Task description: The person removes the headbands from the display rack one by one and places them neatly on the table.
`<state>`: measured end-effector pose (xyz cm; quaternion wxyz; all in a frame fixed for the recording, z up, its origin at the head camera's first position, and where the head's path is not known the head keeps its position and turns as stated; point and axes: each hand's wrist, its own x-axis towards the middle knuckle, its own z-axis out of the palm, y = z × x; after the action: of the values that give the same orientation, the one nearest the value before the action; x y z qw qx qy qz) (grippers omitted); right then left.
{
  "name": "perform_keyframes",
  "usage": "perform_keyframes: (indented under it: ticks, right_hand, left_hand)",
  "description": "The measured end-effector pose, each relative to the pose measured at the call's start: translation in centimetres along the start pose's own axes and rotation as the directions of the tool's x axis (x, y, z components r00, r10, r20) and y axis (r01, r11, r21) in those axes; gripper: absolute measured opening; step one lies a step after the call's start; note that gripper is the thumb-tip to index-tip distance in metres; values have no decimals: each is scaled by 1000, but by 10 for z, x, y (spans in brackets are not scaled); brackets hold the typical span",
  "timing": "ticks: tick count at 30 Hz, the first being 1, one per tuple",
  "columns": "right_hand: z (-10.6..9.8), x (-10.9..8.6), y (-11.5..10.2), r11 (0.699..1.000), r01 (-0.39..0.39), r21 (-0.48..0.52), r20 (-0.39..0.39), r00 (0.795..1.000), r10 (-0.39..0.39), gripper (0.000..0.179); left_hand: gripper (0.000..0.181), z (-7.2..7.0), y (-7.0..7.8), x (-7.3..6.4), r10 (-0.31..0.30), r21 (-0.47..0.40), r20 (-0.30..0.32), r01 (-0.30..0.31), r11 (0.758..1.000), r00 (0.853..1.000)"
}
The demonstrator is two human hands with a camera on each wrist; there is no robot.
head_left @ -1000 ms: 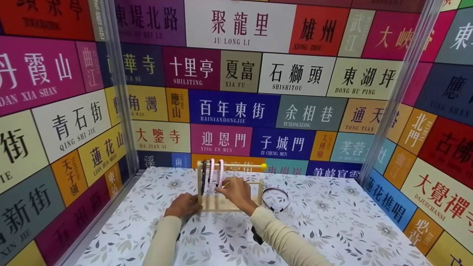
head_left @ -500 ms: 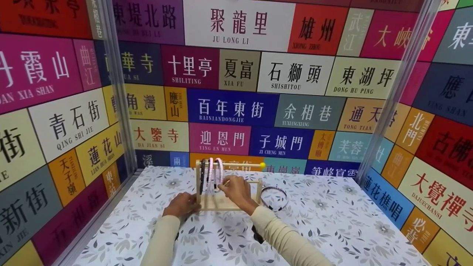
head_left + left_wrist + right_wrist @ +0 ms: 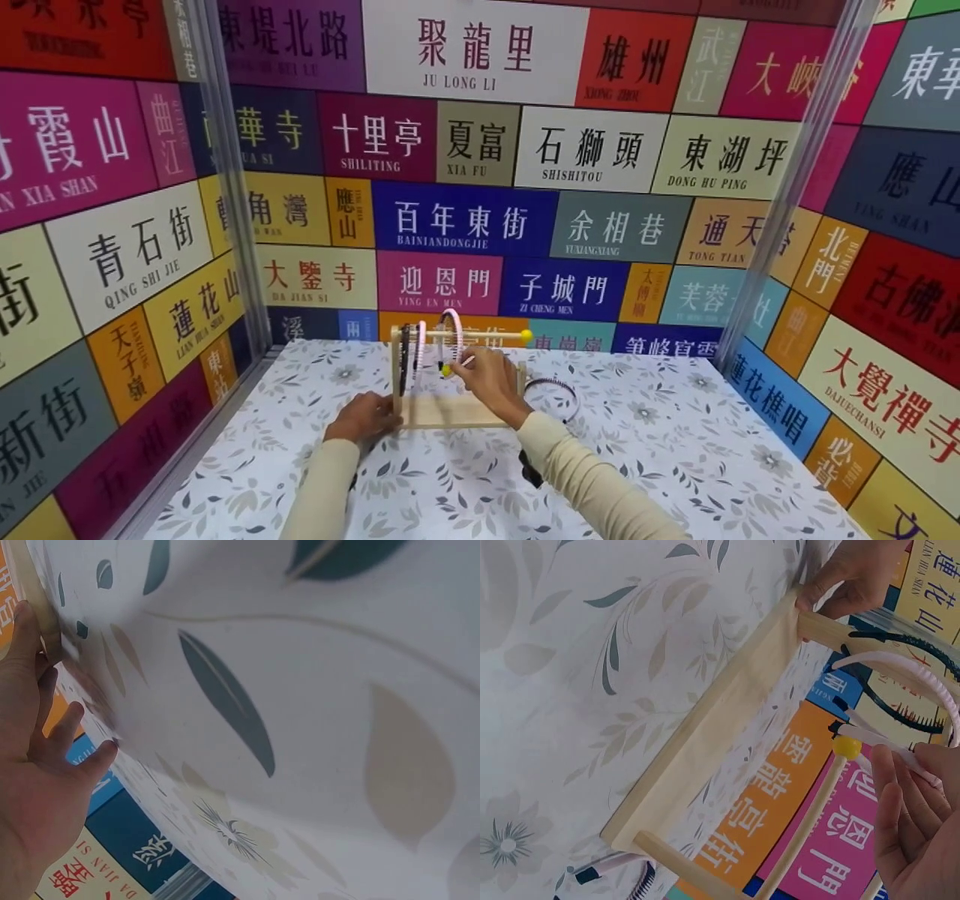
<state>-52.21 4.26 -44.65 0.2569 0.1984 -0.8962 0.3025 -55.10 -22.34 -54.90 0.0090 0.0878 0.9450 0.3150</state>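
Observation:
A wooden rack (image 3: 457, 414) with rods tipped by yellow balls (image 3: 526, 335) stands on the table. My left hand (image 3: 364, 416) grips its left end, where post meets base; the right wrist view shows these fingers (image 3: 832, 577) on the corner. Between thumb and fingers, my right hand (image 3: 491, 382) pinches one end of a pink headband (image 3: 454, 330), which stands upright above the base. Whether it encircles a rod I cannot tell. Another pink headband (image 3: 421, 349) and dark headbands (image 3: 900, 720) hang near the left post. One yellow ball (image 3: 847, 748) is beside the held headband's end.
A dark toothed headband (image 3: 574, 397) lies on the table to the right of the rack. The tabletop (image 3: 675, 465) has a leaf-and-flower cover. Walls with colourful street-name panels (image 3: 465, 217) enclose its back and sides.
My right hand has drawn the pink headband up and to the right, away from the other pink one. The left hand keeps its place on the rack. The head view has shifted slightly.

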Motion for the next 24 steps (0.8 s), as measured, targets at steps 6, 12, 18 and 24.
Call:
perform_keyframes:
  ticks: [6,12,18,24]
  right_hand:
    - [-10,2,3,1000,-23,-6,-7,1000,23,18]
    - [-19,2,9,1000,-11,-3,-22,1000,11,15]
    - [-30,5,15,1000,-21,-4,-42,999,21,11]
    - [-43,7,25,998,-56,17,-49,997,57,14]
  left_hand:
    - [32,-1,1,1,-18,-9,9,18,1000,1000]
    - [37,2,0,2,-37,-3,15,37,999,999]
    - [37,1,0,1,-42,-31,26,43,999,999]
    - [33,-3,5,-8,-35,-22,11,35,999,999]
